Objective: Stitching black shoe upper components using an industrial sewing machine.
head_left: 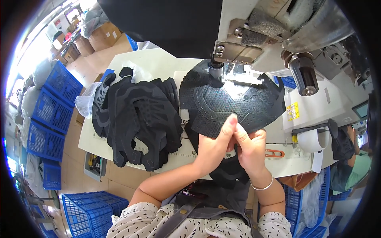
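Note:
A black textured shoe upper (214, 105) lies under the lit head of a sewing machine (240, 51), its curved near edge toward me. My left hand (214, 148) grips that edge, thumb on top and fingers hidden beneath. Beside it my right hand (251, 148) pinches the same edge, the two thumbs nearly touching. Another dark piece (228, 170) hangs below my hands at the table's front edge. To the left, a pile of black shoe uppers (139, 111) lies on the white table (93, 139).
An orange slotted tool (274, 153) lies right of my hands. A white roll (313, 140) stands farther right. Blue crates (93, 210) line the floor at left, with another blue crate (293, 206) at right. A grey drawer (94, 166) hangs under the table; cardboard boxes (105, 36) stand behind.

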`<action>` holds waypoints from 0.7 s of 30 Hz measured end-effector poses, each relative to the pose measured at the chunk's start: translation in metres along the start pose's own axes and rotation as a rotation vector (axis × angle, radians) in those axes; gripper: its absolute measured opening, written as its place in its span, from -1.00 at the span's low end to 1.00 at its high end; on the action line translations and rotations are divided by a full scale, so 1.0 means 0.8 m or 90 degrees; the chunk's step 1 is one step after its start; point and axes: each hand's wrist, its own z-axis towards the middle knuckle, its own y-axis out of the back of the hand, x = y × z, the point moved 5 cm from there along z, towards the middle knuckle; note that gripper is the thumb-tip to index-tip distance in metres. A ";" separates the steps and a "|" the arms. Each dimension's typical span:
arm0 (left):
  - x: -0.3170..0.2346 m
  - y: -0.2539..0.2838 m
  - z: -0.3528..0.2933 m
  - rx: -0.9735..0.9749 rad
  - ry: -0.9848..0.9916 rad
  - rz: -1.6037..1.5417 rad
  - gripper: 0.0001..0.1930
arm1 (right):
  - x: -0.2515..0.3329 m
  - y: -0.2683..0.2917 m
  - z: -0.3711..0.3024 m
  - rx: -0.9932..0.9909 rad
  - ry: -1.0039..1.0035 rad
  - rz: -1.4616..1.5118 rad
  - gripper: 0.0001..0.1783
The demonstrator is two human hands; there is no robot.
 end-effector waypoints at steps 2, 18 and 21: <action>-0.004 -0.004 0.003 -0.089 0.044 0.066 -0.86 | 0.004 -0.001 -0.008 0.022 -0.066 -0.080 -0.83; -0.051 0.025 0.009 -0.183 -0.013 0.179 -0.84 | 0.074 0.074 0.065 0.083 0.088 -0.300 -0.69; -0.053 0.018 0.011 -0.170 -0.021 0.178 -0.85 | 0.089 0.064 0.064 0.072 0.100 -0.314 -0.75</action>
